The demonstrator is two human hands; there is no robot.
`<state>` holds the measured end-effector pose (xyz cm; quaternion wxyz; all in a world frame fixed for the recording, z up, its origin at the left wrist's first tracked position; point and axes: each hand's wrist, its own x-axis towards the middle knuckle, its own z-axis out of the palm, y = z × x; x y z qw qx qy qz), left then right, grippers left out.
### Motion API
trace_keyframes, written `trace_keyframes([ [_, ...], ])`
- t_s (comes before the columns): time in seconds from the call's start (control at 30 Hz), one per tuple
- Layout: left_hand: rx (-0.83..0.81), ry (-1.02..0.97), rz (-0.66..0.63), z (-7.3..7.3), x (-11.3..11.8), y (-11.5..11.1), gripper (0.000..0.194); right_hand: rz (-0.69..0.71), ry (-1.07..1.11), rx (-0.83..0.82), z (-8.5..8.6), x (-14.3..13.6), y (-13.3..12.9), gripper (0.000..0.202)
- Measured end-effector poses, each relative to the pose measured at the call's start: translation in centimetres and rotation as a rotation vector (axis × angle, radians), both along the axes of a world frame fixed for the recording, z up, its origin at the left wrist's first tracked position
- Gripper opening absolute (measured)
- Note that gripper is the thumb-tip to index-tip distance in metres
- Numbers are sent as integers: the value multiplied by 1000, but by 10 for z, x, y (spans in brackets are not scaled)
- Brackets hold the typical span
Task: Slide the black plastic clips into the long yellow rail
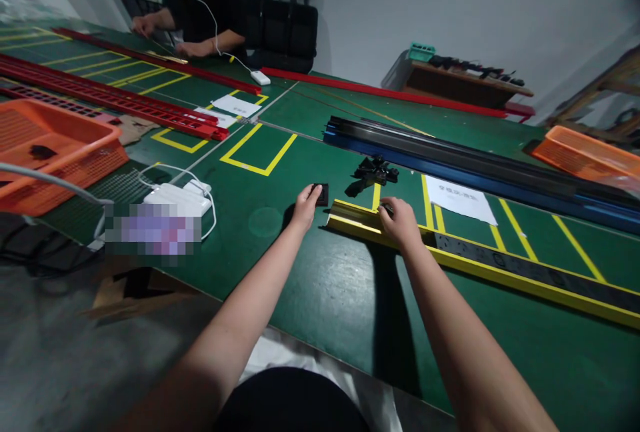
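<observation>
My left hand (305, 208) is closed on a small black square piece (323, 195), held just past the left end of a yellow rail (350, 220). My right hand (401, 221) is over that rail, its fingers curled. Something dark shows at the fingertips, too small to make out. The rail is a long open channel, and black inserts (465, 251) with slots and round marks fill it to the right of my right hand. Beyond the rail lies a loose pile of black parts (373, 172).
Long black and blue rails (450, 155) lie behind a paper sheet (463, 199). Red rails (110, 95) and an orange basket (60, 152) are at left, near a white charger (177, 200). Another orange basket (590, 155) is at right. A co-worker (205, 5) works across the table.
</observation>
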<state>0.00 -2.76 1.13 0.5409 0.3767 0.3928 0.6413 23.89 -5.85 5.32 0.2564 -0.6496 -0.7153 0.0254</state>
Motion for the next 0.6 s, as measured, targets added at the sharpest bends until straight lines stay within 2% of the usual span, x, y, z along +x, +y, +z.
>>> trace_keyframes([
  [0.1,2,148,-4,-9,3,-1,41,-53,-24,-28,-9,1,-1,30],
  [0.23,-29,303,-55,-17,9,-2,46,-81,-34,-49,-7,-3,-3,30],
  [0.4,-86,409,-64,-17,14,-4,42,-90,-45,-58,-3,-4,-5,29],
  [0.6,-104,433,-48,-16,14,-5,36,-117,-24,-63,-3,-5,-6,28],
])
